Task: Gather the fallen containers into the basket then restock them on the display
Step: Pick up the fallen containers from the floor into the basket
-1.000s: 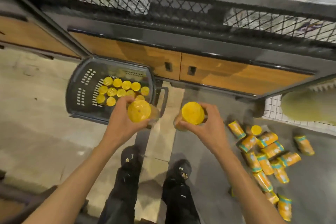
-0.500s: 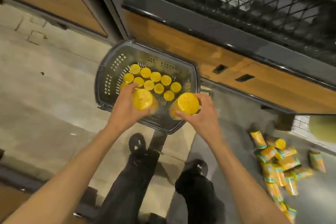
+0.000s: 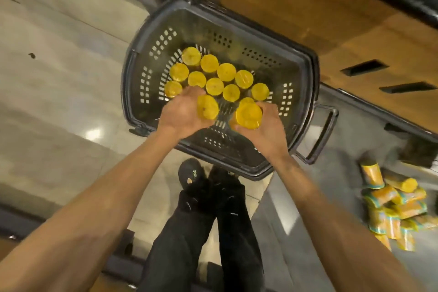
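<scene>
Both hands are now down inside the grey basket (image 3: 132,61). A sec ago they were above its near rim w/ the same two items.

Left hand (image 3: 182,114) has its fingers curled round a yellow-lidded container (image 3: 208,107), lid up, just beside the near row of standing containers (image 3: 214,74) in the basket. Right hand (image 3: 265,130) grips a second container (image 3: 248,115) the same way, near the right end of that row, w/ another lid showing just behind it. Neither is let go yet. Can't tell if the bases touch the basket bottom, since hands + blur hide it.

Meaning: this pair looks abt to be set down, joining approx a dozen already upright inside. Gathering is far from done tho. A heap of fallen containers (image 3: 393,206) lies on the grey floor at the right, near side, well apart from the basket. Restocking the display (image 3: 284,7), whose wood-panelled base sits just beyond the basket, hasn't begun, I'd judge.
</scene>
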The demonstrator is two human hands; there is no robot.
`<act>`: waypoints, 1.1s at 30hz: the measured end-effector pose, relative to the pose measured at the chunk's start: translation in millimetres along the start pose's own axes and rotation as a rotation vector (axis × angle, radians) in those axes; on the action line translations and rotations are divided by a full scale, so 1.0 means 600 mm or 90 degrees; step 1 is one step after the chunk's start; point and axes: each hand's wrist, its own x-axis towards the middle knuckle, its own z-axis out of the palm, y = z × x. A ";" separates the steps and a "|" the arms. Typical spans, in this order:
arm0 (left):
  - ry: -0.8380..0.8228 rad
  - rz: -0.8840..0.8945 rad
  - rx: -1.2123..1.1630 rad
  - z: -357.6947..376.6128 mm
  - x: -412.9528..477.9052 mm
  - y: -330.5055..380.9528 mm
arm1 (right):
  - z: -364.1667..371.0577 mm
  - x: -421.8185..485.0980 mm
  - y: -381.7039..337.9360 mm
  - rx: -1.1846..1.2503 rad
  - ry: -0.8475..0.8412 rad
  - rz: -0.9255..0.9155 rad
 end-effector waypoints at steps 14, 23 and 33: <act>-0.127 0.071 0.094 0.149 0.163 -0.101 | 0.204 0.172 0.132 -0.081 0.004 -0.033; -0.184 0.077 0.193 0.206 0.203 -0.117 | 0.254 0.204 0.167 -0.151 -0.004 -0.055; -0.100 0.184 0.318 0.257 0.230 -0.149 | 0.296 0.211 0.192 -0.201 0.080 -0.082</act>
